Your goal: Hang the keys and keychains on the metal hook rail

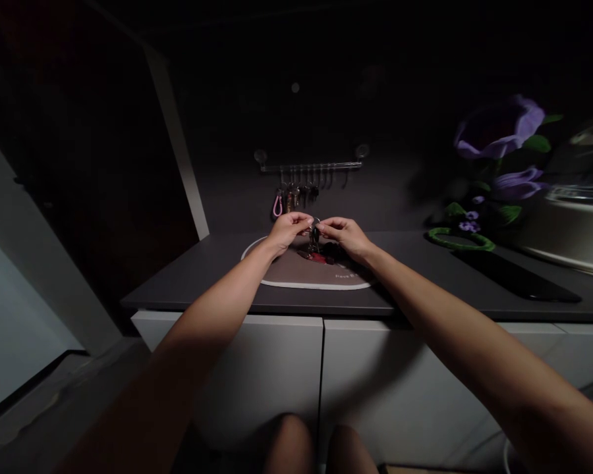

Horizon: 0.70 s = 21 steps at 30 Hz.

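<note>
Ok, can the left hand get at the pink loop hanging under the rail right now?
Probably yes: the pink loop hangs beyond the left hand, with nothing visible between. Its grip is on the key ring, though, so that likely needs releasing first.

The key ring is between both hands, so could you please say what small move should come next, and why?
Perhaps steady the key ring with the left hand and gently turn it with the right hand: both pinch it from opposite sides, keys hang below, and any opening is too small to see.
</note>
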Available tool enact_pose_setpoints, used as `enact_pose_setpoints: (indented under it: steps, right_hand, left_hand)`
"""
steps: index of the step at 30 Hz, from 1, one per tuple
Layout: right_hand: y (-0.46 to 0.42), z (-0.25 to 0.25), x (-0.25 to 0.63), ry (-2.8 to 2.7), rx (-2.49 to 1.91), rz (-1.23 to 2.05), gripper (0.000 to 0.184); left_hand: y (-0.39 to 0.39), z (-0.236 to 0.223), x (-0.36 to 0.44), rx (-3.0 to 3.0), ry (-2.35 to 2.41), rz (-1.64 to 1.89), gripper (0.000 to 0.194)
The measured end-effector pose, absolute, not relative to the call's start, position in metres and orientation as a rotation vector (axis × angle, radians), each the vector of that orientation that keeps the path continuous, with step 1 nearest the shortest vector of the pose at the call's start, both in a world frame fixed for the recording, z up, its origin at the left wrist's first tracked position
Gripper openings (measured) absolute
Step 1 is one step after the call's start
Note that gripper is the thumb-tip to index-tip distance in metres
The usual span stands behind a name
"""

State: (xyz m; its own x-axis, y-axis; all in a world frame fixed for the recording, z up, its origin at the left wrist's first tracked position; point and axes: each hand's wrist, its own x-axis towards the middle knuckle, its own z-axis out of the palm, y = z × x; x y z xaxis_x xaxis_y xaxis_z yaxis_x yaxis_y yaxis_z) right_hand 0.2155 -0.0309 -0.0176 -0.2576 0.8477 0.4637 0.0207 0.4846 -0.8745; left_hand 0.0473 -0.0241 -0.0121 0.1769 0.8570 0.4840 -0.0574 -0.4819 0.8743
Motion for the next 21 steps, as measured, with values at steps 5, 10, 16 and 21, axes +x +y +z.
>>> enact_pose_setpoints:
  steps: [5,10,16,21]
  right_hand:
    - [-0.031,-0.016,0.215,-1.613,-0.744,0.92,0.031]
    - [-0.033,-0.015,0.214,-1.511,-0.727,1.012,0.03]
    - [-0.029,-0.013,0.216,-1.427,-0.72,1.039,0.033]
    - [-0.028,-0.011,0.217,-1.389,-0.68,1.059,0.036]
  left_hand:
    - [-0.021,-0.015,0.048,1.622,0.716,1.426,0.029]
    - [-0.019,-0.017,0.049,1.634,0.728,1.423,0.033]
    - [-0.018,-0.02,0.05,1.625,0.776,1.432,0.033]
    - [-0.013,-0.026,0.051,1.7,0.904,1.447,0.032]
